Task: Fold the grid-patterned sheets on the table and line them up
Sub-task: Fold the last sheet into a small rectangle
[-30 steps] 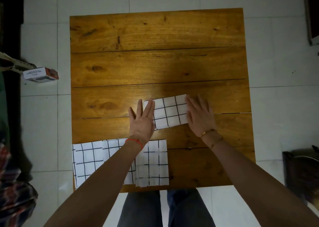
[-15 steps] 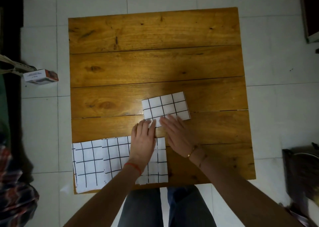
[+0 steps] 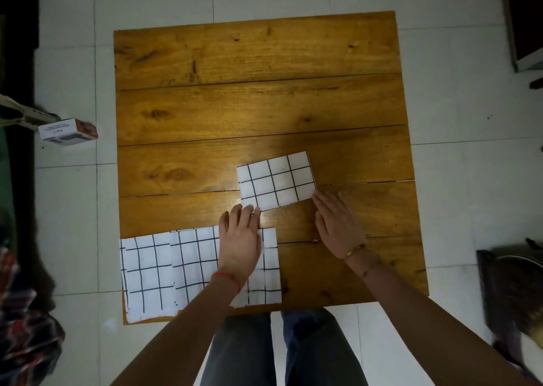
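A square wooden table (image 3: pixel 258 106) of wide, glossy, knotty honey-brown planks stands on pale floor tiles (image 3: pixel 458 180). Along its near left edge lie flat white paper sheets (image 3: pixel 164 271) ruled with black grid lines, overlapping one another. Near the middle, tilted slightly, rests a smaller folded sheet (image 3: pixel 277 180), a neat rectangle with the same grid. The left hand (image 3: pixel 239 244) lies flat with straight fingers over the unfolded sheets, fingertips touching the folded sheet's near left corner. The right hand (image 3: pixel 338 224) lies flat on the wood, fingers extended, tips meeting its near right corner. Neither grasps anything. A small white-and-orange box (image 3: pixel 67 131) sits on the floor, left.
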The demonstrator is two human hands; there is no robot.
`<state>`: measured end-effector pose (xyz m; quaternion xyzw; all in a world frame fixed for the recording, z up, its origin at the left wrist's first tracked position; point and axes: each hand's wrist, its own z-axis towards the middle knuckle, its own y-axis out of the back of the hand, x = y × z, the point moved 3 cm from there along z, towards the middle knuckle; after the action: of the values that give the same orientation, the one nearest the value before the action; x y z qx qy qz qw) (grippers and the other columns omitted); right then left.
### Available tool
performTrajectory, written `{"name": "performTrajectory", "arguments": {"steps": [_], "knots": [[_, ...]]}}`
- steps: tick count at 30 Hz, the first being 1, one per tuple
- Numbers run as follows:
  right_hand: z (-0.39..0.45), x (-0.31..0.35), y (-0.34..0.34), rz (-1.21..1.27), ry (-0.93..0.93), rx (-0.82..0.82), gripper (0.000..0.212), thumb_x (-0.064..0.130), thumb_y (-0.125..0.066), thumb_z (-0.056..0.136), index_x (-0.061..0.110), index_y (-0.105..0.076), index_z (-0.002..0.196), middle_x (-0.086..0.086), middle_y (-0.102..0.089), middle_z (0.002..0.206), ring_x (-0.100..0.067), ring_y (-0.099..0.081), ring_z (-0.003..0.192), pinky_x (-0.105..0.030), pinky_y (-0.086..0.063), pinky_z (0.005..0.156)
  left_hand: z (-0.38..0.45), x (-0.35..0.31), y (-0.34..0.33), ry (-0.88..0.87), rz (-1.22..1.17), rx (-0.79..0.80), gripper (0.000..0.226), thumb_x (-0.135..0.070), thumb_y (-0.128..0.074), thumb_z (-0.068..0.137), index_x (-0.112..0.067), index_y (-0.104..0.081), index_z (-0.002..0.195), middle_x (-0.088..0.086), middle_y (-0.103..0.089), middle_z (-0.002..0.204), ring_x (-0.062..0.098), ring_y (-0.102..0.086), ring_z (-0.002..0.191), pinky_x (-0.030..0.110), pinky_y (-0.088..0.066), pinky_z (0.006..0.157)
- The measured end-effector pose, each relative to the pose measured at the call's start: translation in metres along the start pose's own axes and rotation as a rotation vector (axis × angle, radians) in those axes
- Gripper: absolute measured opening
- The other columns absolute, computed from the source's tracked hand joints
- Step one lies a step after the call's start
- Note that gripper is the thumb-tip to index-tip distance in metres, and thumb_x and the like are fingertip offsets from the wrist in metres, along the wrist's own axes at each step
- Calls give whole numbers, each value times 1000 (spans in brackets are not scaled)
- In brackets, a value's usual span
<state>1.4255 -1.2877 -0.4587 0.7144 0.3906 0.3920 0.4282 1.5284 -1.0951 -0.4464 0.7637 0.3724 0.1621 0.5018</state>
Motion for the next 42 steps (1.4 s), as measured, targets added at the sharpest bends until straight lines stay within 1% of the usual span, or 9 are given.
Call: {"name": "performTrajectory", "arguments": {"steps": [4, 7, 10, 14, 19, 25, 35, 40, 42], "knots": [[9, 4, 14, 310, -240, -199, 29, 23, -38, 98, 14, -61, 113, -3, -59, 117, -18, -56, 104, -32, -49, 91, 18, -2, 14, 35, -69, -79, 39, -25, -49, 85, -13, -57, 122, 7, -53, 123, 28, -46, 118, 45, -37, 100], [16, 2, 11, 590, -675, -190, 20, 26, -45, 96, 17, -63, 98, 2, -62, 90, -15, -60, 75, -27, -51, 58, 43, 0, 32, 67, -118, -151, 37, -21, -50, 85, -13, -54, 121, 10, -52, 119, 30, -48, 110, 43, -41, 90], [27, 8, -10, 859, -955, -25, 26, 30, -47, 94, 18, -66, 81, -5, -70, 90, -24, -64, 79, -37, -55, 66, 75, 5, 49, 108, -147, -165, 39, -21, -52, 85, -11, -51, 123, 12, -51, 118, 32, -45, 109, 43, -38, 88], [45, 12, -55, 1136, -1025, 231, 30, 31, -51, 90, 7, -65, 102, -19, -63, 119, -22, -55, 90, -42, -48, 93, 110, 6, 59, 85, -122, -55, 39, -27, -50, 92, -18, -47, 130, 8, -49, 127, 30, -42, 119, 42, -34, 95], [54, 38, -49, 1194, -1203, 120, 27, 34, -60, 85, 16, -59, 64, -11, -71, 96, -21, -60, 77, -38, -52, 83, 131, 6, 57, 44, -123, 53, 39, -31, -55, 92, -16, -46, 127, 9, -47, 130, 31, -39, 122, 43, -37, 95], [62, 47, -46, 1248, -1327, 63, 39, 35, -60, 87, 2, -66, 106, -11, -67, 110, -19, -62, 92, -35, -52, 83, 138, 15, 57, 47, -256, 38, 38, -26, -62, 89, -16, -46, 122, 11, -45, 127, 31, -45, 117, 43, -39, 94], [67, 53, -26, 1112, -1527, -117, 23, 24, -58, 89, 2, -65, 94, -2, -55, 73, -8, -43, 57, -19, -23, 43, 145, 29, 56, -8, -377, 94, 16, -20, -66, 84, -16, -59, 97, 7, -58, 111, 29, -50, 110, 41, -46, 90], [71, 48, -26, 1257, -1341, -31, 36, 24, -51, 94, 3, -55, 123, -16, -56, 127, -19, -45, 90, -19, -28, 49, 143, 37, 57, 50, -622, 107, 16, -15, -68, 82, -20, -54, 87, -6, -59, 81, 17, -60, 83, 27, -49, 76], [68, 42, -22, 1305, -1309, -37, 30, 24, -45, 97, 9, -57, 120, -10, -56, 116, -19, -46, 91, -17, -31, 49, 139, 38, 59, 94, -761, 95, 17, -10, -69, 82, -16, -57, 92, -8, -55, 77, 10, -55, 76, 10, -43, 64]]}}
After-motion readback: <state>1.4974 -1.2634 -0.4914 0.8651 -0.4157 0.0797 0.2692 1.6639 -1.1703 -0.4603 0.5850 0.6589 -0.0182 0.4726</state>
